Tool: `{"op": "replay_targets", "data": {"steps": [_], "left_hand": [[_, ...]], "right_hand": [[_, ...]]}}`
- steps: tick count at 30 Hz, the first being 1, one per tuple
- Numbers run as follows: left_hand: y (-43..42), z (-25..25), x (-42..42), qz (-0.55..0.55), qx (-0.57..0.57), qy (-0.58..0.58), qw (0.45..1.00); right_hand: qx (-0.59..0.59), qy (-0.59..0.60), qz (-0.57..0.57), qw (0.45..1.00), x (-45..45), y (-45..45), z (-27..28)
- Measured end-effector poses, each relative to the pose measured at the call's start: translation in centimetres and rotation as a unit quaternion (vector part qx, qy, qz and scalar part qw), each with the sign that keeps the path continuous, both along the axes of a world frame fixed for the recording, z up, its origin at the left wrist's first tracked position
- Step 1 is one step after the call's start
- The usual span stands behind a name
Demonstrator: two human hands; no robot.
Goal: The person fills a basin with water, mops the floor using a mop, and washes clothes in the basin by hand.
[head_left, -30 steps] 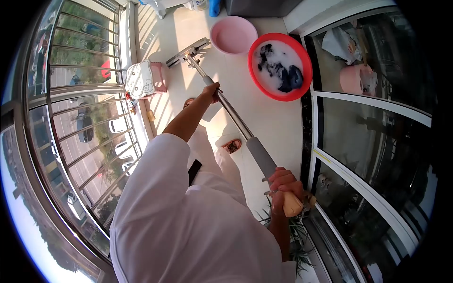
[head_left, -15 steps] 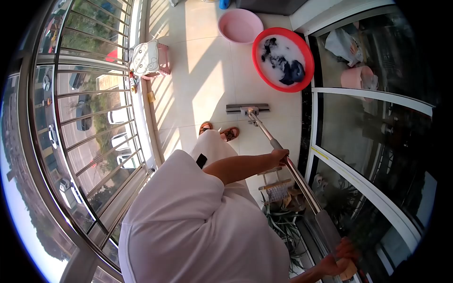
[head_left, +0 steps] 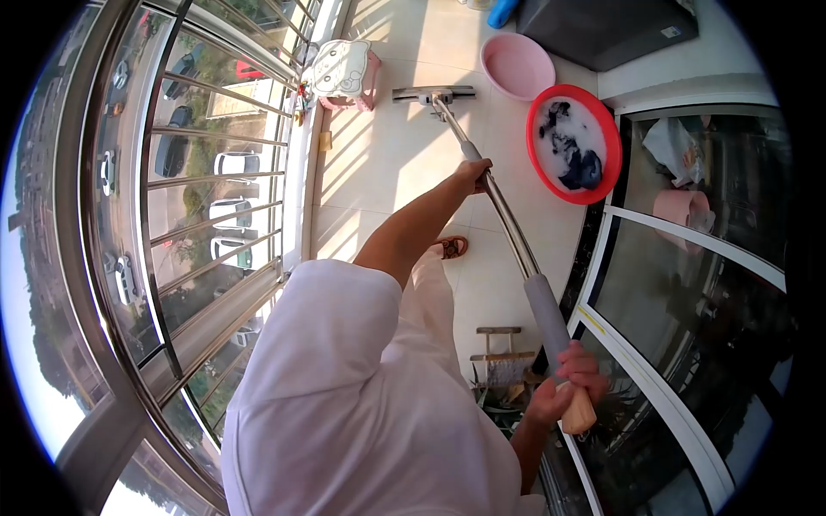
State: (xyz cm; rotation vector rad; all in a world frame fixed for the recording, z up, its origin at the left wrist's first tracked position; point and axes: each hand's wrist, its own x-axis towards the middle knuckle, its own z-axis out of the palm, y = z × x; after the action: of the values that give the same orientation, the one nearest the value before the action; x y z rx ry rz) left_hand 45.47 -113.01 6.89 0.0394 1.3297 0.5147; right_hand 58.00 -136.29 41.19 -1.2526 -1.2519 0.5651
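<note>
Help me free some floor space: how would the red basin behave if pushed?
The red basin is likely heavy, holding suds and dark cloth. Its broad shape suggests sliding rather than tipping; a quick shove might slosh suds out.

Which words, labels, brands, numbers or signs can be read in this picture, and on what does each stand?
No text can be read.
Small pale label on the dark grey box: too small to read.
White parked cars outside: any plates are too small to read.
White bag at the right: any print is too blurred to read.
Stool: a drawing, no lettering I can make out.
Mop: no lettering visible.
</note>
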Motion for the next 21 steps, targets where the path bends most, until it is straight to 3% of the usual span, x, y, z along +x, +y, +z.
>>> {"op": "replay_targets", "data": {"steps": [2, 5, 7, 8, 9, 12, 13, 16, 19, 21], "left_hand": [[1.4, -4.0, -4.2, 0.01, 0.017, 0.056, 0.998], [-1.5, -4.6, -6.4, 0.004, 0.028, 0.053, 0.998], [-5.8, -2.6, -5.8, 0.038, 0.03, 0.012, 0.999], [-8.1, 1.4, -5.8, 0.054, 0.016, -0.017, 0.998], [-10.9, 0.8, -5.0, 0.066, -0.012, -0.054, 0.996], [-18.5, 5.5, -3.7, 0.099, -0.072, -0.134, 0.983], [-19.8, 7.7, -3.5, 0.082, -0.112, -0.098, 0.986], [-22.7, 5.8, -3.2, 0.114, -0.187, -0.213, 0.952], [-21.4, 7.5, -3.5, 0.218, -0.178, -0.148, 0.948], [-22.0, 3.9, -3.9, 0.26, -0.189, -0.213, 0.923]], "right_hand": [[-0.003, -0.007, 0.06, 0.998, -3.4, 0.8, -1.9], [-0.026, -0.007, 0.095, 0.995, -4.3, -0.5, -1.4], [-0.054, -0.01, 0.098, 0.994, -3.7, -2.1, 1.2], [-0.06, -0.014, 0.109, 0.992, -2.9, -3.3, 2.6], [-0.096, -0.032, 0.125, 0.987, -2.0, -4.4, 4.8], [-0.112, -0.023, 0.132, 0.985, -0.5, -6.0, 9.9], [-0.095, -0.011, 0.151, 0.984, -0.8, -5.7, 11.4], [-0.09, -0.004, 0.209, 0.974, -1.3, -5.0, 13.6], [-0.115, -0.03, 0.263, 0.958, 1.9, -5.2, 13.7], [-0.083, -0.028, 0.312, 0.946, 4.0, -4.2, 13.1]]}}
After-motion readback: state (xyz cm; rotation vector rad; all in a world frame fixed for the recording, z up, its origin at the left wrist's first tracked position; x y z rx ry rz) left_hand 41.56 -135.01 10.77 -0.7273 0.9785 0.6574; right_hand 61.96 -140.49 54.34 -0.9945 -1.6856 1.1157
